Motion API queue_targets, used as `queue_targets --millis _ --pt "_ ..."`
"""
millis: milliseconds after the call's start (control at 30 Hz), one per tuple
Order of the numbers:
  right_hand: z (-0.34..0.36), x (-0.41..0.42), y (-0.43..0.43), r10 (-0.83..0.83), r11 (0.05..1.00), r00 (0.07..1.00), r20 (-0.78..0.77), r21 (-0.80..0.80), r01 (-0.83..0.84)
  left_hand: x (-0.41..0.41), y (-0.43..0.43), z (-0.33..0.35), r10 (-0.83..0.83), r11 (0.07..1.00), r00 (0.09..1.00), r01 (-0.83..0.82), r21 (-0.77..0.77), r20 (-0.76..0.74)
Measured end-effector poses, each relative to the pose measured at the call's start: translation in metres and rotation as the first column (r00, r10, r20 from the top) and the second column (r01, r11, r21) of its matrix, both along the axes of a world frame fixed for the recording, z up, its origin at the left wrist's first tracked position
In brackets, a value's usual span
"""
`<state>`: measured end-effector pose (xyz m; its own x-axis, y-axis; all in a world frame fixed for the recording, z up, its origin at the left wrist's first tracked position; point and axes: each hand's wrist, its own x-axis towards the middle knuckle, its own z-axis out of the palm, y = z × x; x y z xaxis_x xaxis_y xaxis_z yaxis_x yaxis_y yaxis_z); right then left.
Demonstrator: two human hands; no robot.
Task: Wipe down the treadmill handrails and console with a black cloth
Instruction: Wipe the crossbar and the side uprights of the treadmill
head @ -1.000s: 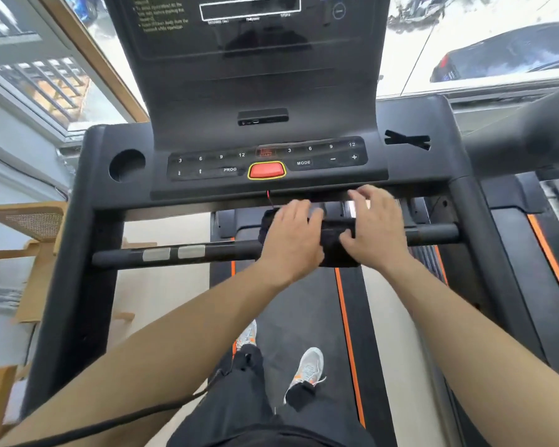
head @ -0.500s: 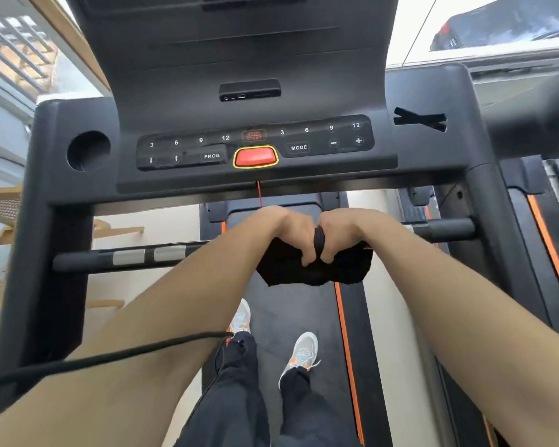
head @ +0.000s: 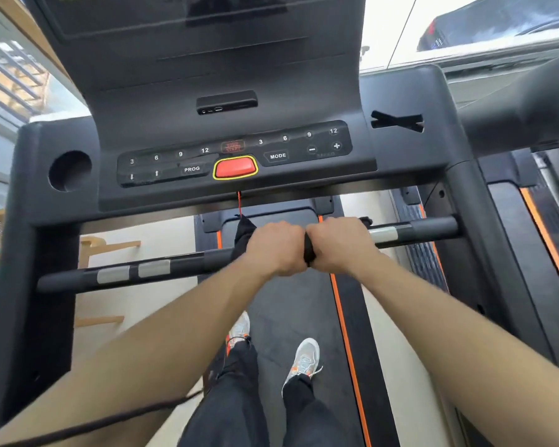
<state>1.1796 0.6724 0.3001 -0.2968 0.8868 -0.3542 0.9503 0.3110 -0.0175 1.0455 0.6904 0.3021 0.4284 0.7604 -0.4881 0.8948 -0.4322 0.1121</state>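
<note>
Black cloth is bunched around the crossbar handrail, mostly hidden under both fists, with one corner sticking up just past the left hand's knuckles and a thin strip showing between the two hands. Left of the left hand the bar runs off bare with two silver grip sensors on it. That left hand is curled tight over cloth and bar, knuckle to knuckle with the right hand, also clenched around the wrapped bar. Above the hands sits the console with its red stop button; a red cord dangles down toward the cloth.
</note>
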Motion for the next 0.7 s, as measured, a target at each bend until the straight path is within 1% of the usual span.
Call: queue_targets --millis 33,67,100,133,167,200,233,267,300,333,367,400,433,467,500,533,567,600,633,667,700 --pt "0.009 0.002 0.010 0.006 0.985 1.000 0.005 -0.174 -0.005 0.002 0.012 0.005 -0.003 0.983 1.000 0.002 -0.182 -0.007" --pt "0.017 0.005 0.020 0.000 0.945 1.000 -0.013 -0.328 -0.005 0.004 0.025 0.008 0.010 0.934 1.000 -0.014 -0.356 -0.013" --pt "0.025 0.007 0.028 -0.034 0.888 0.998 -0.045 -0.461 0.009 0.008 0.036 0.011 0.023 0.873 0.999 -0.033 -0.487 -0.026" --pt "0.030 0.009 0.035 -0.075 0.833 0.994 -0.084 -0.553 0.016 0.011 0.043 0.013 0.036 0.820 0.998 -0.054 -0.570 -0.043" --pt "0.031 0.012 0.038 -0.097 0.803 0.989 -0.109 -0.595 0.013 0.014 0.044 0.014 0.042 0.801 0.997 -0.068 -0.595 -0.058" --pt "0.030 0.015 0.037 -0.090 0.811 0.990 -0.107 -0.585 0.011 0.017 0.040 0.015 0.040 0.819 0.997 -0.069 -0.570 -0.063" --pt "0.027 0.020 0.031 -0.050 0.859 0.996 -0.075 -0.513 0.004 0.020 0.033 0.014 0.044 0.864 0.998 -0.065 -0.499 -0.054" --pt "0.019 0.024 0.022 -0.010 0.932 0.999 -0.041 -0.362 -0.006 0.023 0.022 0.013 0.054 0.927 0.998 -0.065 -0.370 -0.039" --pt "0.007 0.029 0.009 0.023 0.991 1.000 -0.014 -0.132 -0.024 0.026 0.007 0.012 0.070 0.979 0.997 -0.074 -0.192 -0.024" --pt "-0.005 0.033 -0.005 0.060 0.992 0.998 0.010 0.114 -0.060 0.028 -0.007 0.008 0.069 0.998 0.998 -0.069 0.000 -0.002" --pt "-0.017 0.037 -0.018 0.081 0.940 0.997 0.019 0.332 -0.083 0.029 -0.019 0.004 0.042 0.986 0.999 -0.046 0.161 0.030" --pt "-0.024 0.041 -0.027 0.080 0.880 0.997 0.011 0.468 -0.076 0.031 -0.026 -0.002 0.007 0.966 0.998 -0.021 0.259 0.057" --pt "-0.026 0.043 -0.030 0.073 0.852 0.997 0.001 0.520 -0.063 0.033 -0.028 -0.005 -0.014 0.955 0.997 -0.010 0.296 0.081" --pt "-0.025 0.046 -0.027 0.081 0.865 0.997 -0.020 0.498 -0.060 0.036 -0.024 -0.004 -0.013 0.963 0.997 -0.006 0.271 0.070" --pt "-0.020 0.048 -0.019 0.064 0.923 0.997 -0.032 0.381 -0.047 0.039 -0.016 -0.001 0.007 0.983 0.998 -0.017 0.181 0.056" --pt "-0.010 0.050 -0.009 0.033 0.983 0.999 -0.013 0.182 -0.030 0.044 -0.004 0.003 0.032 0.999 0.999 -0.034 0.025 0.043" --pt "-0.002 0.054 0.003 0.010 0.998 1.000 0.000 -0.063 -0.010 0.048 0.010 0.006 0.051 0.982 0.998 -0.043 -0.186 0.040" --pt "0.004 0.060 0.017 -0.010 0.961 1.000 -0.027 -0.278 0.002 0.054 0.024 0.010 0.052 0.921 0.998 -0.034 -0.387 0.035" --pt "0.009 0.065 0.029 -0.046 0.892 0.998 -0.050 -0.451 0.018 0.059 0.034 0.013 0.039 0.851 0.999 -0.019 -0.525 0.027" --pt "0.014 0.068 0.038 -0.083 0.823 0.995 -0.063 -0.567 0.033 0.064 0.040 0.013 0.027 0.805 0.999 -0.010 -0.594 0.019" --pt "0.016 0.070 0.042 -0.103 0.787 0.992 -0.071 -0.616 0.038 0.068 0.042 0.012 0.022 0.793 1.000 -0.006 -0.609 0.020"
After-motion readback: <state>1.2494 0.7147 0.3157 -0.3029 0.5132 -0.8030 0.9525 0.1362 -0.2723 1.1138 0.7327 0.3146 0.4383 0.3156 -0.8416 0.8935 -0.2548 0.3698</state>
